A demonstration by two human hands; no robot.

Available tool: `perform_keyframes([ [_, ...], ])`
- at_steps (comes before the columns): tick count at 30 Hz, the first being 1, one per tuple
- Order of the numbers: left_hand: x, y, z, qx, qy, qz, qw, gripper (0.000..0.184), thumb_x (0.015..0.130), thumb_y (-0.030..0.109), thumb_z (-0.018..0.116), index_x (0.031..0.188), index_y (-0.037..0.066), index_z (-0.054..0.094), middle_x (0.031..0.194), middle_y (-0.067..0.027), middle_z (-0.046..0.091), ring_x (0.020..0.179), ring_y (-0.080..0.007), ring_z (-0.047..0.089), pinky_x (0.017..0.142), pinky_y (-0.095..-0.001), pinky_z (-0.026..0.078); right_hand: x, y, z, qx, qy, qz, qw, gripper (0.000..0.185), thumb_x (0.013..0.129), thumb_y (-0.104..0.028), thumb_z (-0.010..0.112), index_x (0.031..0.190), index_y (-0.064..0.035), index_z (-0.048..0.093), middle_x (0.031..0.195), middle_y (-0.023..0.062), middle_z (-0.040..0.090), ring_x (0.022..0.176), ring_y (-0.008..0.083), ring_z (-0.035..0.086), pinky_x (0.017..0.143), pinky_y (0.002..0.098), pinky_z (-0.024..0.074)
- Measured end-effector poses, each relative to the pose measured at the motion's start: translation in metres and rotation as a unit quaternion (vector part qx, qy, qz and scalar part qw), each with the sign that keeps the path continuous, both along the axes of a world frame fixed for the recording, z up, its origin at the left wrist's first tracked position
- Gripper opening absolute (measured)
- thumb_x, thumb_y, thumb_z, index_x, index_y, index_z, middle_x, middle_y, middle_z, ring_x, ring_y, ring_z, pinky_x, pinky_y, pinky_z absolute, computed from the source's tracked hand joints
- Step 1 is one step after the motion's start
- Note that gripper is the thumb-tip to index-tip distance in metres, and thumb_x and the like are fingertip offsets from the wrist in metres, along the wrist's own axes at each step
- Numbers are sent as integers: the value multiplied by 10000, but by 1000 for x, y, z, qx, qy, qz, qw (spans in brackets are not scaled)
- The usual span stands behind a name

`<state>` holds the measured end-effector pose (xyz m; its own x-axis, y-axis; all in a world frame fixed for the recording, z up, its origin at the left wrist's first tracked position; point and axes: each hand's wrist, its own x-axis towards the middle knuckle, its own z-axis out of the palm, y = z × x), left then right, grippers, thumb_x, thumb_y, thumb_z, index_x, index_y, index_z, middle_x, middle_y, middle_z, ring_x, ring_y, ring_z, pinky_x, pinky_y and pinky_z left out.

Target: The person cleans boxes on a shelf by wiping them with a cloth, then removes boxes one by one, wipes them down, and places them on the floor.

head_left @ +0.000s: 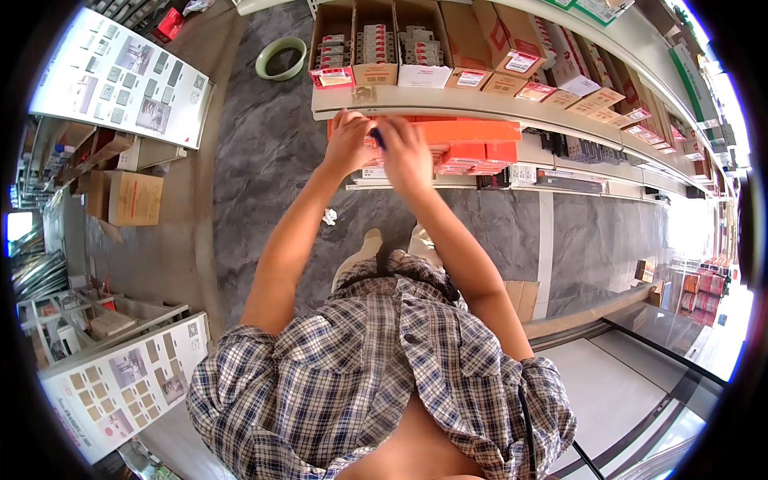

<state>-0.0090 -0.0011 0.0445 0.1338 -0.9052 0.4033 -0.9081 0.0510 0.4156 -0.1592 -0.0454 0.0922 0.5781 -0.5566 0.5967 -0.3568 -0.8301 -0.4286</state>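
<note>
My left hand (pixel 350 146) is at the front of the shelf with its fingers bent and close together; what they hold, if anything, is hidden. Close beside it, my right hand (pixel 406 160) is blurred, its fingers curled. A small dark blue object (pixel 377 138) shows at the thumb side of my right hand, between the two hands; its kind is unclear. Behind and beneath the hands, a long orange box or strip (pixel 472 130) lies along the lower shelf. Red-orange boxes (pixel 472 156) sit just right of my right hand.
Open cartons (pixel 376 56) of small packaged parts line the shelf (pixel 400 99) above. A green round basin (pixel 281 59) and a crumpled white scrap (pixel 330 216) lie on the grey floor (pixel 264 168). Display boards (pixel 120 76) and a cardboard box (pixel 136 198) stand at left, a glass-topped counter (pixel 608 376) at lower right.
</note>
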Motion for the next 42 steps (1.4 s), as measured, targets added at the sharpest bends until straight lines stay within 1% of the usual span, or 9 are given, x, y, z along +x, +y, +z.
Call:
perform_keyframes([
  [8,7,-5,-3,0,-52,-7,999,419,639,306,751,1000,124,642,985,5,644,1101,-181,491,1089,-454,209,1,-17,-49,-85,4,27,996,342,742,-57,550,1082,-53,593,1172,111,563,1194,302,471,982,454,381],
  [14,5,-9,2,13,-55,-15,998,468,632,328,779,1010,89,640,1006,-32,646,1101,-195,496,1089,-455,226,-60,-71,-50,-23,-9,-207,978,371,785,17,535,1156,0,545,1246,152,506,1263,320,398,1068,458,289],
  [18,6,-9,2,9,-55,-15,998,483,628,296,784,1029,71,635,1033,-54,644,1101,-208,505,1089,-455,234,-46,-60,-49,6,-6,-183,983,374,766,29,545,1139,0,545,1255,175,491,1270,345,379,1065,461,287],
  [22,8,-8,0,19,-69,-11,997,496,630,292,778,1048,69,630,1032,-50,645,1105,-208,504,1085,-455,236,8,-18,-58,43,-21,-20,999,344,740,30,535,1077,-14,581,1248,151,511,1249,325,413,1026,454,344],
  [27,8,-10,-3,-1,-49,-8,999,472,635,298,773,1033,87,634,1011,-32,643,1100,-194,501,1083,-447,234,-4,-25,-50,-43,-5,12,999,286,743,-6,513,1004,-31,626,1187,138,566,1213,303,459,1014,445,363],
  [32,7,-9,-2,5,-61,-21,998,487,632,294,778,1041,83,617,997,-32,640,1098,-204,491,1083,-456,235,-99,-97,-64,-13,7,-223,975,415,725,44,524,1124,-50,589,1214,110,550,1234,305,430,1053,439,325],
  [36,4,-11,2,21,-60,-27,998,483,634,279,776,1040,75,613,999,-40,642,1097,-214,491,1084,-458,241,-122,-111,-61,-10,7,-256,967,467,749,20,527,1211,-43,549,1322,118,474,1297,334,349,1082,439,284],
  [39,6,-11,-1,-1,-71,-18,997,479,633,262,778,1034,62,611,996,-45,644,1090,-221,495,1074,-452,260,-90,-91,-60,-23,-3,-217,976,381,780,10,537,1159,-9,563,1259,130,514,1271,331,386,1068,453,288],
  [42,4,-9,6,19,-54,-15,998,486,629,269,781,1034,61,611,999,-46,643,1095,-221,492,1075,-451,258,-61,-55,-52,-4,13,-55,998,375,744,-29,574,1119,-32,588,1221,128,541,1238,308,430,1055,433,326],
])
